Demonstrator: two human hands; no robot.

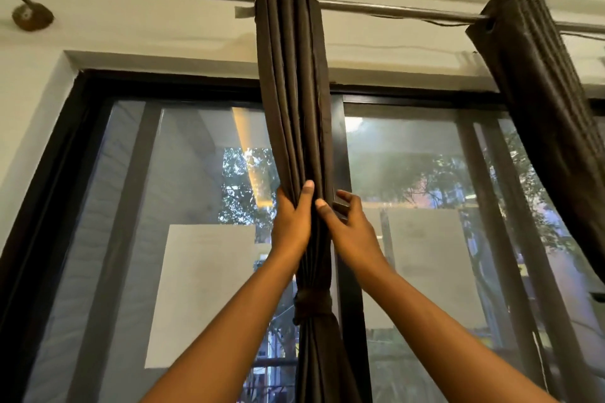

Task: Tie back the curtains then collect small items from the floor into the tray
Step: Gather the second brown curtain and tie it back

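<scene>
With your left hand (pixel 291 222) and right hand (pixel 347 226) both clasping the gathered dark brown fabric curtain (pixel 294 91) just above its knotted tie-back band (pixel 311 304), squeeze the pleats evenly between fingers and thumbs, smoothing them upward without tugging the steel rod (pixel 393 11).

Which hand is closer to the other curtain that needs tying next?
The right hand, probably. The untied curtain hangs to its right, while the left hand is on the far side of the tied curtain.

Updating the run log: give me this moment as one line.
stage: curtains | left hand: grips middle curtain | right hand: grips same curtain | tie: wrapped below hands | right curtain: bunched, untouched
</scene>
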